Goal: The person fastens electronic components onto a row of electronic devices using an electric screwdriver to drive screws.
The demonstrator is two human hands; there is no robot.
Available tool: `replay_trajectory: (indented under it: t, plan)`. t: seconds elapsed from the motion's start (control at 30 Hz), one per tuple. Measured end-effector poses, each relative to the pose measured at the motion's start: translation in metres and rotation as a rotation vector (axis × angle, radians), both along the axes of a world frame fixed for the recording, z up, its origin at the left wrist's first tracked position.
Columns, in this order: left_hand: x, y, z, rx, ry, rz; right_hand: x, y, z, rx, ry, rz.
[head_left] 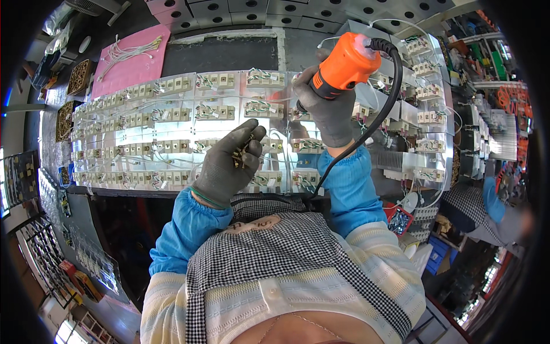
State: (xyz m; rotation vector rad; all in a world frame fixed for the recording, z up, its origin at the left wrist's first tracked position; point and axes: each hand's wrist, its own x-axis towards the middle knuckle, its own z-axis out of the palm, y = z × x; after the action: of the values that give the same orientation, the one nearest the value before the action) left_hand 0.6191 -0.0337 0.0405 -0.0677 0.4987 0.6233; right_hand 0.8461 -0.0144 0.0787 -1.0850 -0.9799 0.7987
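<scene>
My right hand [331, 112], in a grey glove, is wrapped round the black grip of an orange corded electric screwdriver [349, 62]. Its thick black cable [396, 86] loops down past my blue sleeve. My gloved left hand [222, 172] is cupped, fingers curled over several small brass-coloured screws [238, 156]. Under both hands lie rows of shiny metal plates [240, 119] bearing cream terminal blocks [262, 108] with short green and white wires. The screwdriver's tip is hidden behind my right hand, so I cannot tell whether it touches a block.
A bundle of white cables [129, 55] lies on a pink sheet [137, 73] at the far left. Grey metal boxes [246, 7] line the back. More plates with blocks [428, 117] and a finned heat sink [395, 161] are to the right. Another person [487, 206] is at the right edge.
</scene>
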Motion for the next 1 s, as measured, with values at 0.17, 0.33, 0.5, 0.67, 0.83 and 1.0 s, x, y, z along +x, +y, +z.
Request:
replay_trajectory:
  t: [0.17, 0.33, 0.5, 0.67, 0.83, 1.0]
  plan:
    - [-0.008, -0.008, -0.001, -0.027, 0.014, 0.014, -0.006, 0.0, 0.005, 0.052, -0.092, 0.022]
    - [-0.017, -0.014, -0.004, -0.033, 0.009, 0.05, 0.008, 0.001, -0.008, -0.085, -0.19, -0.037]
    - [-0.022, -0.016, -0.01, -0.069, 0.005, 0.063, 0.009, -0.006, -0.004, -0.068, -0.096, -0.098]
    - [-0.019, -0.015, -0.01, -0.087, 0.032, 0.054, 0.0, -0.009, -0.008, -0.088, -0.266, -0.025]
    - [-0.023, -0.013, -0.01, -0.041, 0.06, 0.05, -0.003, -0.006, -0.005, -0.037, -0.226, 0.008]
    - [-0.025, -0.013, -0.011, -0.016, 0.104, 0.061, 0.007, -0.003, -0.008, -0.068, -0.104, -0.15]
